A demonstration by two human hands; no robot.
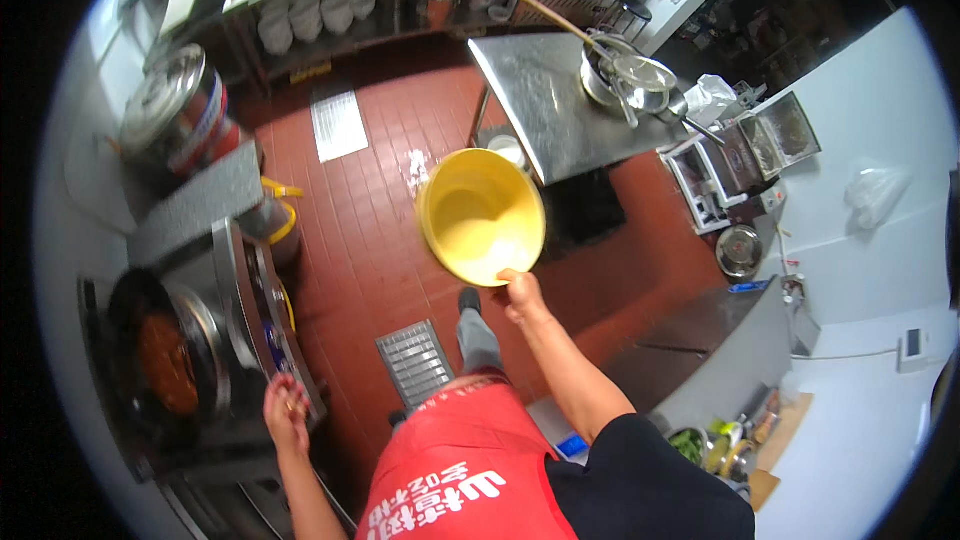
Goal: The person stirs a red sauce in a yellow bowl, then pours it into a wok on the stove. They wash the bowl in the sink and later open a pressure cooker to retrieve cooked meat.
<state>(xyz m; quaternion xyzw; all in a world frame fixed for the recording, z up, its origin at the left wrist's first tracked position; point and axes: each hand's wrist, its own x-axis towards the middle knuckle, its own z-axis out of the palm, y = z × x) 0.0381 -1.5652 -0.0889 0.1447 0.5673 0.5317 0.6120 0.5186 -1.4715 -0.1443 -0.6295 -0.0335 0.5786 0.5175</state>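
Observation:
My right hand (517,296) grips the near rim of a yellow plastic tub (472,214), its thumb lying over the inside edge. The tub hangs above the red tiled floor, tilted so that its inside faces me, and no contents can be made out in it. On the other side, my left hand (286,409) holds nothing, its fingers partly curled. It is beside the front edge of the stove (259,285). Left of that hand, a wok (131,300) with reddish-brown food or sauce (169,364) sits on the stove.
A steel table (532,90) bearing pots and strainers (649,75) stands ahead. Metal floor drains (416,360) lie in the tiles. Stacked white bowls (307,19) fill a shelf at the back. At lower right, a counter (724,360) has containers beside it.

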